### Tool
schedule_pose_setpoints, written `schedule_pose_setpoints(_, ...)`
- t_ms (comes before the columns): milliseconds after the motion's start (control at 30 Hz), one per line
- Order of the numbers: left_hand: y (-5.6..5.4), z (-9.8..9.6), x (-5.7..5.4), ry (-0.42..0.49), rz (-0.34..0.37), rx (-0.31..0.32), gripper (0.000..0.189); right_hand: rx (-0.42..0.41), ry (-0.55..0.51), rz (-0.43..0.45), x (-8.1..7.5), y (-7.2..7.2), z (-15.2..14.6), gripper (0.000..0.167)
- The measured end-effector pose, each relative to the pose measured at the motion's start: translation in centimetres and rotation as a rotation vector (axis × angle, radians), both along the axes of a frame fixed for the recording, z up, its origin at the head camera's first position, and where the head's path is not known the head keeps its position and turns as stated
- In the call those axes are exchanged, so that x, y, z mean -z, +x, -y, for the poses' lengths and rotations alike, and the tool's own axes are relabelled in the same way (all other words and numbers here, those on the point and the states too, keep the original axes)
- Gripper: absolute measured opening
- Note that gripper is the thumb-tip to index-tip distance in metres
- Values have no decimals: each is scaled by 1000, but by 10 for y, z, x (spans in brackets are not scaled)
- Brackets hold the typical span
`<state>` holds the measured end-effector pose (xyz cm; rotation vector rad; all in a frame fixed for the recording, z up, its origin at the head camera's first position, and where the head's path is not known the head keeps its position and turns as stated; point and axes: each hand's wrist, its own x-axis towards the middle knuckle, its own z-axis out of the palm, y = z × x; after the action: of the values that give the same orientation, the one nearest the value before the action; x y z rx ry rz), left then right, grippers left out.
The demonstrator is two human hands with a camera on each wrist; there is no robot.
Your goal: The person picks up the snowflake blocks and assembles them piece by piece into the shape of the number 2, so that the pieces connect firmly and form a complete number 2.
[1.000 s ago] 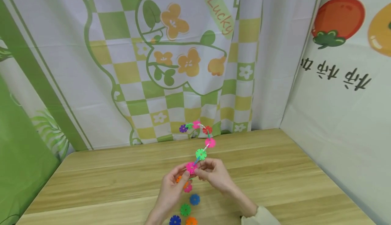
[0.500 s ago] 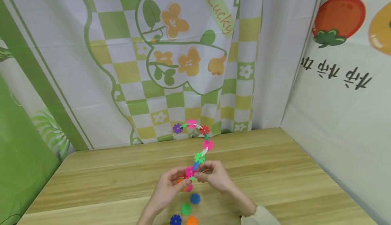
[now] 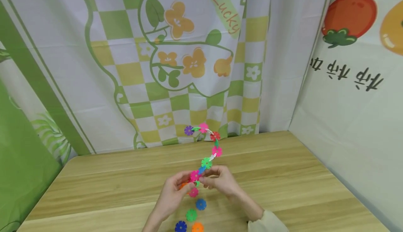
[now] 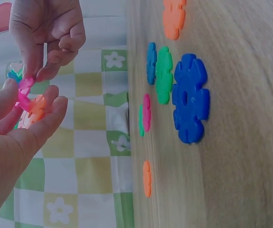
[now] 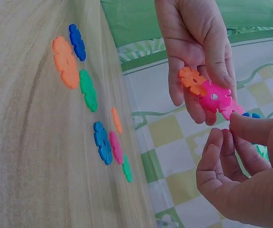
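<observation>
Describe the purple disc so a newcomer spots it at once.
Over the wooden table curves a chain of flower-shaped plastic discs. The purple disc is at its far tip, against the checkered curtain, the only purple piece in sight.

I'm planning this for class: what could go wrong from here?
The far end of the long, curved chain of multicoloured flower-shaped plastic discs is unheld, so it might sag and part at a joint. The left grip and right grip pinch it close together, so pushing there could loosen a neighbouring disc. A loose mid-blue flower-shaped plastic disc on the wooden table might get knocked.
</observation>
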<state>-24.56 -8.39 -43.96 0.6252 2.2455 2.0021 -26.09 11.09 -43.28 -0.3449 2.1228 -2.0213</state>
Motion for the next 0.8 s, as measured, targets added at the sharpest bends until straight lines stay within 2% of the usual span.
schedule_pose_setpoints(167, -1, 2, 1, -18, -1, -7, 31, -24, 61, -4, 4, -4, -3, 25)
schedule_pose_setpoints(367, -3, 3, 2, -28, 16, -18, 34, -176, 391, -131, 21, -7, -6, 14)
schedule_pose_setpoints(467, -3, 4, 3, -20, 35, -8, 35, -229, 534, -160, 28, -4, -2, 17)
schedule_pose_setpoints(633, -4, 5, 2, -17, 48, 3, 35, -228, 632, -209, 31, 0, 5, 27)
schedule_pose_setpoints(800, -4, 6, 4, -29, 50, -6, 34, -226, 710, -288, 32, 3, 11, 30)
